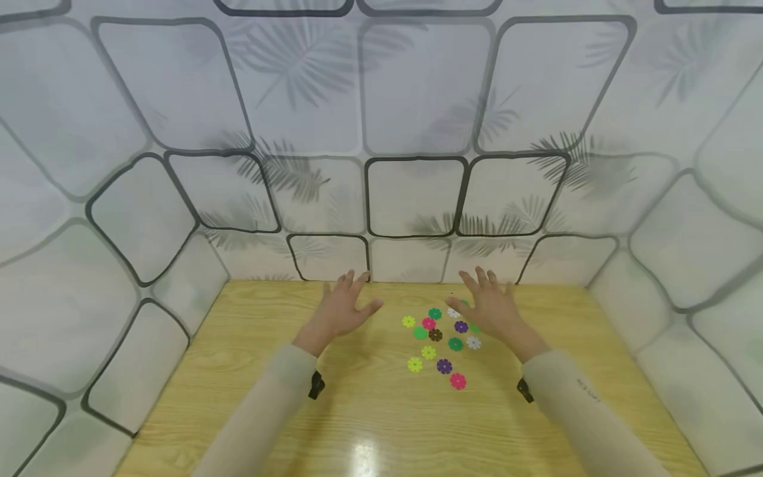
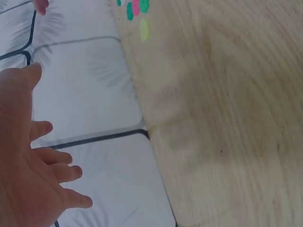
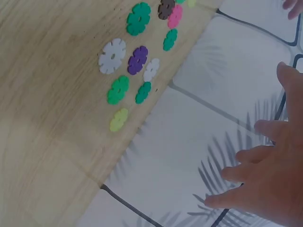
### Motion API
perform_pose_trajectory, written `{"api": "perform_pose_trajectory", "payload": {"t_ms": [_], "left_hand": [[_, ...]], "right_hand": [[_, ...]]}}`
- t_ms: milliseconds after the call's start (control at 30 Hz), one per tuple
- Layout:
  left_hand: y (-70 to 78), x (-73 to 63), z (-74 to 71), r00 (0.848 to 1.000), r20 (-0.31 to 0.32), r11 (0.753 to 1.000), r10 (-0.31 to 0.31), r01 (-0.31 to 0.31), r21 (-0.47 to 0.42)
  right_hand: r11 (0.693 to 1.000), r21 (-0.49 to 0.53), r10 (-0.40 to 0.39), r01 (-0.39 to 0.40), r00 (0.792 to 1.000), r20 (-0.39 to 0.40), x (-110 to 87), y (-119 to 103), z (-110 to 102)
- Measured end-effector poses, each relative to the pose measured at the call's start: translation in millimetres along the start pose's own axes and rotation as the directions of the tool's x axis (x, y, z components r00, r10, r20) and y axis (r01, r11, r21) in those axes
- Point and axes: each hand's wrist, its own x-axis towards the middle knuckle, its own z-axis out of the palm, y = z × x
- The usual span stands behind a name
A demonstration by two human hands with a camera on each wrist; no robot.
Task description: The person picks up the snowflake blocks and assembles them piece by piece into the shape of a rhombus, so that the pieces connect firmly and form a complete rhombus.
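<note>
Both hands are held out over the table with fingers spread, and neither holds anything. My left hand hovers left of a loose group of flower-shaped plastic discs. Over the right edge of that group is my right hand, overlapping some discs in the head view. The discs lie flat: pink, purple, yellow, brown, green and white ones. In the right wrist view, a yellow disc and a purple disc show notched edges.
The light wooden table meets a patterned fabric wall at its back edge, with further fabric panels at left and right. A dark strap piece hangs under the left sleeve, another under the right.
</note>
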Motion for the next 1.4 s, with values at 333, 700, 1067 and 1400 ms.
{"api": "perform_pose_trajectory", "payload": {"t_ms": [333,700,1067,1400], "left_hand": [[9.2,0.6,26.1,0.999,0.019,0.983,0.034,-0.03,-0.179],[20.1,0.1,48.2,0.999,-0.026,0.951,0.042,-0.048,-0.304],[25.0,2.6,66.3,1.0,-0.013,0.885,0.009,-0.014,-0.466],[21.5,9.1,87.9,1.0,0.009,0.861,-0.023,0.024,-0.508]], "right_hand": [[0.988,0.155,-0.027,0.024,1.0,0.016,-2.8,5,20],[0.966,0.253,-0.055,0.052,0.998,0.006,-15.7,8,37],[0.965,0.259,-0.022,0.029,0.999,-0.029,-29.7,20,65],[0.957,0.29,0.012,-0.019,1.0,0.023,-38.4,33,82]]}}
